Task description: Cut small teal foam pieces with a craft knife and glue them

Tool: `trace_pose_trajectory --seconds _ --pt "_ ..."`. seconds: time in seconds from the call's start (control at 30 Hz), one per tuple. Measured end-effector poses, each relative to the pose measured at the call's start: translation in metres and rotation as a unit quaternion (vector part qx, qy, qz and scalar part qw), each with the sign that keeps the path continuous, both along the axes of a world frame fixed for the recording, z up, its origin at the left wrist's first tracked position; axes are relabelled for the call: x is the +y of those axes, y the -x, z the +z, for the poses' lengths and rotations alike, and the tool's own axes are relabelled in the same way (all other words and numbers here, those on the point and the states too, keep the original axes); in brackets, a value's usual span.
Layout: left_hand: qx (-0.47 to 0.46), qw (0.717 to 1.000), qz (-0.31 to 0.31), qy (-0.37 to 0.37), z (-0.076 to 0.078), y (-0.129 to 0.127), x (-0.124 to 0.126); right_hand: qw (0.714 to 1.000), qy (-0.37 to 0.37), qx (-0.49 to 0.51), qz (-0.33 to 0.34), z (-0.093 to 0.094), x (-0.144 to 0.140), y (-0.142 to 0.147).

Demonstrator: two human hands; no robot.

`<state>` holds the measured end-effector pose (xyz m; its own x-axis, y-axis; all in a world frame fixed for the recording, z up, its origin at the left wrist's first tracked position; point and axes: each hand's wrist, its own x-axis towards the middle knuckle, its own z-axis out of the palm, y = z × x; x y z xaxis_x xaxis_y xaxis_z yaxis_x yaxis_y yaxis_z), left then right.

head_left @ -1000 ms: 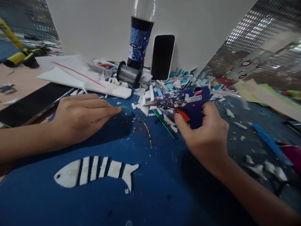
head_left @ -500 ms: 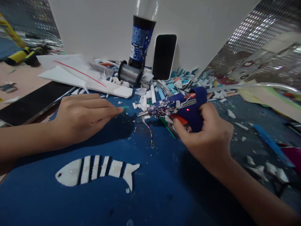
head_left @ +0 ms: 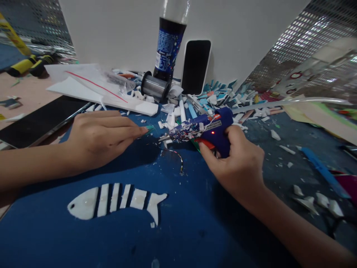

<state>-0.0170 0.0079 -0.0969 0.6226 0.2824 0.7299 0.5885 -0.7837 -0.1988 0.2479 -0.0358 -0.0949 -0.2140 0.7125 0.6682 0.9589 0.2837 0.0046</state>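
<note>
My right hand [head_left: 240,160] grips a blue hot glue gun [head_left: 216,130], thumb near its orange trigger. A red light glows on its body, and its scrap-crusted nozzle points left. My left hand [head_left: 103,137] is closed in a pinch on a small teal piece [head_left: 150,129], just left of the nozzle tip. A thin strand seems to run between the piece and the nozzle. In front of both hands, a white fish [head_left: 83,203] cut into several separate segments lies on the blue work surface [head_left: 111,245].
Behind the hands stand a cola bottle [head_left: 169,48], a spool [head_left: 154,86] and an upright phone [head_left: 196,67] among heaped foam scraps. At left lies a dark tablet-like slab [head_left: 41,119]. A blue strip [head_left: 320,169] and white scraps are on the right.
My right hand and the glue gun have moved left, bringing the nozzle closer to the teal piece. My left hand has barely moved and keeps its pinch.
</note>
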Motion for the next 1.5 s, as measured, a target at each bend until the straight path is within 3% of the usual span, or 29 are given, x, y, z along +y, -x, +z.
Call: trace_pose_trajectory --seconds 0.2,0.53,0.83,1.27,1.5 --pt "-0.005 1.0 -0.009 -0.008 0.0 -0.001 0.001 0.998 0.049 0.013 -0.021 0.002 0.0 0.004" --pt "-0.004 1.0 0.005 -0.011 0.0 -0.001 0.001 0.997 0.068 0.018 -0.016 0.001 0.001 0.005" --pt "-0.003 1.0 0.0 -0.009 0.001 -0.001 0.002 0.997 0.064 0.03 -0.029 0.001 0.002 0.003" --pt "-0.012 1.0 -0.02 -0.002 -0.003 0.0 0.002 0.987 0.041 0.105 -0.113 0.005 0.007 -0.005" --pt "-0.013 1.0 -0.014 -0.001 -0.001 -0.002 0.001 0.991 0.071 0.084 -0.079 0.002 0.002 -0.001"
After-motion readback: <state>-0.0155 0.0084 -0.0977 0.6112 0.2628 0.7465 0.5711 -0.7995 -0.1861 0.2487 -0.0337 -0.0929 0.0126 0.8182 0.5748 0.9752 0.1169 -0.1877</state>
